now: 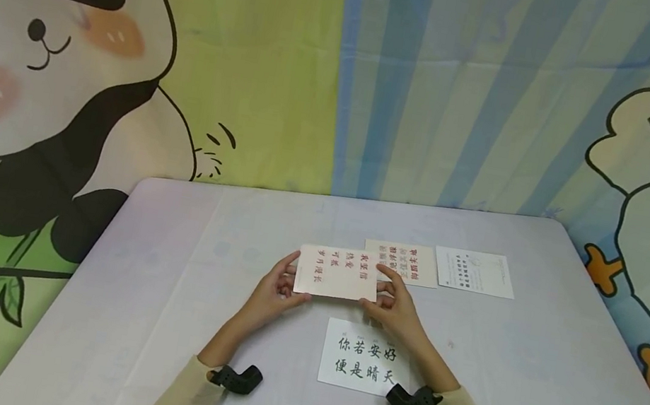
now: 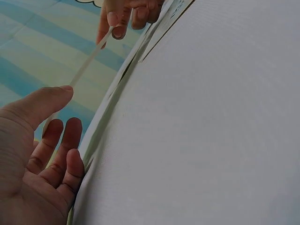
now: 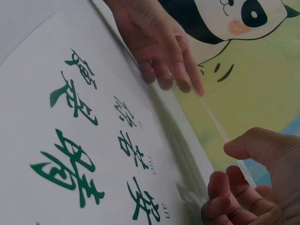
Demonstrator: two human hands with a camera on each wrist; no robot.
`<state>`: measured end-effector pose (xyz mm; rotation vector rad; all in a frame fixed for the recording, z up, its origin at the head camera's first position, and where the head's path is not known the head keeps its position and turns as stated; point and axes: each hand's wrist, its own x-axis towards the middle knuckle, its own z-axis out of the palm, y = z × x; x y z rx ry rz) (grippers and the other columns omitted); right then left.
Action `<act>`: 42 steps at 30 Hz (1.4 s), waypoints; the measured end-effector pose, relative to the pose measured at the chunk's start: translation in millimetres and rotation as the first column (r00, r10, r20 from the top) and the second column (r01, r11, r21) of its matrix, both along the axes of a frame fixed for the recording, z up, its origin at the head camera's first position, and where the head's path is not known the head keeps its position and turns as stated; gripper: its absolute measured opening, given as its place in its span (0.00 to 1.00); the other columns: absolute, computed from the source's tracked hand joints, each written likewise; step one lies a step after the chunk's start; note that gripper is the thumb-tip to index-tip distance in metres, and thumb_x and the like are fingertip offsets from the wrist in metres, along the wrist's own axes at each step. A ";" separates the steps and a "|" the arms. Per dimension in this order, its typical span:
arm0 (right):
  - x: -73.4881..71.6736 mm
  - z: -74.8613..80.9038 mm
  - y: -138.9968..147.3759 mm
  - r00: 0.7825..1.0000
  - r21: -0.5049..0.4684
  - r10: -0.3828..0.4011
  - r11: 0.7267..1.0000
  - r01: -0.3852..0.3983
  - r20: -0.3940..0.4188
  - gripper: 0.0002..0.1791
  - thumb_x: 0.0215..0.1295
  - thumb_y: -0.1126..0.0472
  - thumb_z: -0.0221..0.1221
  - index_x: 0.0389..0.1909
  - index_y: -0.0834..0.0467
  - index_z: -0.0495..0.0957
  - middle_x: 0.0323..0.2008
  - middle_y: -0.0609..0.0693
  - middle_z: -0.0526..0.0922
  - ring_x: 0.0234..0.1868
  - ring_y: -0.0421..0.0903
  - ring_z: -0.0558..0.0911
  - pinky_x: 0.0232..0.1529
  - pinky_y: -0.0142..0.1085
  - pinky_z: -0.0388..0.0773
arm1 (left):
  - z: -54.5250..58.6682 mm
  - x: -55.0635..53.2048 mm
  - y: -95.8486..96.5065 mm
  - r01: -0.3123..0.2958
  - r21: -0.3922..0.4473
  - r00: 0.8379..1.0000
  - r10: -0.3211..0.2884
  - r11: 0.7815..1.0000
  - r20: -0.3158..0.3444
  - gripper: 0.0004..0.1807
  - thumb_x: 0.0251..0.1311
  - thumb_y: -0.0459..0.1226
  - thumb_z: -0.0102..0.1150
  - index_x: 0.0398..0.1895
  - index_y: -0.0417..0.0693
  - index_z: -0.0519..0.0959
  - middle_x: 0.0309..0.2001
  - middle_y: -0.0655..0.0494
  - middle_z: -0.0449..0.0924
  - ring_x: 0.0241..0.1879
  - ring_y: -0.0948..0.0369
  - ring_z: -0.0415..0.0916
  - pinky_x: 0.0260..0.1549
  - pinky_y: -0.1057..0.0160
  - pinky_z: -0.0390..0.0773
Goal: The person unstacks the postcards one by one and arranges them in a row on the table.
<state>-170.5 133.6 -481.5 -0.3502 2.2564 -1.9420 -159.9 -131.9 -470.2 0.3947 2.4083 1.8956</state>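
Both hands hold a cream card [image 1: 339, 274] with red Chinese writing above the table. My left hand [image 1: 277, 285] pinches its left edge between thumb and fingers, and my right hand [image 1: 396, 307] pinches the right edge. In the left wrist view the card [image 2: 89, 61] appears edge-on as a thin strip between the two hands. Below it on the table lies a white card [image 1: 363, 358] with large green characters, partly covered by the right wrist. The right wrist view shows those green characters on the white card [image 3: 108, 140] up close.
Behind the held card lies another cream card [image 1: 426, 270] with red writing, partly hidden by the right hand. Beside it on the right is a white card [image 1: 475, 272] with small dark print. A pale cloth covers the table [image 1: 163, 319]; cartoon-printed curtains [image 1: 431, 106] stand behind.
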 end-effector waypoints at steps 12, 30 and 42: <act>-8.4 -5.5 -7.8 1.000 0.014 0.003 1.000 -0.003 0.017 0.40 0.60 0.74 0.63 0.71 0.66 0.54 0.42 0.65 0.75 0.20 0.36 0.73 0.20 0.28 0.67 | -31.8 -16.0 -8.4 -0.057 0.008 0.998 0.057 0.998 0.017 0.47 0.51 0.24 0.69 0.74 0.36 0.54 0.50 0.37 0.74 0.35 0.65 0.74 0.28 0.73 0.70; -15.6 -5.7 -16.7 0.997 0.034 -0.025 0.999 0.022 0.077 0.36 0.64 0.72 0.60 0.71 0.64 0.57 0.41 0.60 0.73 0.23 0.40 0.76 0.23 0.29 0.72 | -35.5 -23.3 -12.8 -0.127 0.006 0.992 0.126 0.992 0.010 0.42 0.54 0.26 0.68 0.72 0.36 0.58 0.50 0.37 0.74 0.41 0.53 0.80 0.32 0.75 0.75; -19.4 -6.2 -22.4 0.990 0.057 -0.072 0.996 0.066 0.123 0.34 0.64 0.69 0.61 0.70 0.64 0.60 0.41 0.59 0.73 0.19 0.42 0.76 0.17 0.31 0.72 | -4.0 -11.5 -12.7 -0.151 -0.017 0.988 0.151 0.988 0.025 0.35 0.56 0.23 0.64 0.67 0.28 0.63 0.50 0.32 0.74 0.40 0.48 0.81 0.29 0.67 0.81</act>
